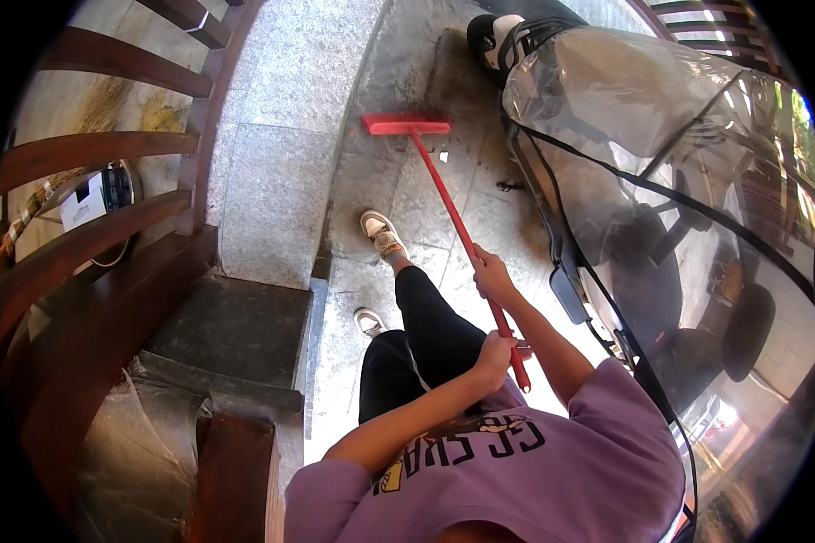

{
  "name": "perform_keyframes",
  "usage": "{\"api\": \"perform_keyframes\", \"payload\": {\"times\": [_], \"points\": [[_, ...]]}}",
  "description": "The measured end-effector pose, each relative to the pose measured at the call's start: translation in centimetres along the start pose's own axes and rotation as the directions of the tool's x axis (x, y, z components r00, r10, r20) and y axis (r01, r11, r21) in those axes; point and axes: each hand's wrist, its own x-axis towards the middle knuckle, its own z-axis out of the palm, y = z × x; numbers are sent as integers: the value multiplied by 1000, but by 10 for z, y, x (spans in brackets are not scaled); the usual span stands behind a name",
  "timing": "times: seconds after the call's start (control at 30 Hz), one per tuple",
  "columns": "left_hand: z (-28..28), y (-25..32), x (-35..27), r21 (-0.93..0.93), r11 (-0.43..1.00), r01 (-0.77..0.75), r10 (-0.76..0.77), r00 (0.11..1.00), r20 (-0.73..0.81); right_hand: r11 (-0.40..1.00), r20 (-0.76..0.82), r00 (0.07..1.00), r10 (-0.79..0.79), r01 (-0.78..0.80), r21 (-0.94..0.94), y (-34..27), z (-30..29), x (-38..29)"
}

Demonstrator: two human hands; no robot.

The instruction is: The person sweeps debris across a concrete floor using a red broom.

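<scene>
A red push broom [441, 183] slants across the paved floor [407, 176] in front of me. My right hand [493, 275] grips its handle about midway. Lower down, my left hand [497, 360] is closed around the handle near its end, close to my waist. The broom head [409, 127] is at the far end on the floor, its bristles blurred and facing away from me. A small white scrap [443, 157] lies just on my side of the head. Some dark debris [509, 185] is on the floor to its right.
A vehicle under a clear plastic cover [598, 88] stands close on my right, its wheel [492, 44] ahead. To the left run a raised granite ledge [272, 170], a dark stone slab [238, 326] and a brown slatted railing [109, 146]. A white box [85, 203] sits beyond the railing.
</scene>
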Motion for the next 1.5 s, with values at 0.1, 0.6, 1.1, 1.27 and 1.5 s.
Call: {"api": "perform_keyframes", "payload": {"times": [0.1, 0.6, 1.1, 1.27, 1.5], "points": [[16, 22, -3, 161, 977, -138, 162, 976, -148, 991, -41, 996, -83, 87, 102, -20, -7, 0], [13, 254, 25, 349, 660, -665, 681, 726, 94, 843, -74, 973, -218, 226, 488, -185, -1, 188], [63, 123, -240, -541, 813, -214, 524, -136, 841, 910, -59, 998, 26, 0, 414, -98, 44, 266], [53, 50, -272, -446, 879, -171, 390, -283, 877, 923, 77, 986, 145, -163, 347, 33, 84, 93], [28, -82, -320, -349, 903, -251, 184, -509, 841, 955, 188, 959, 210, -243, 173, 154, 59, -58]]}}
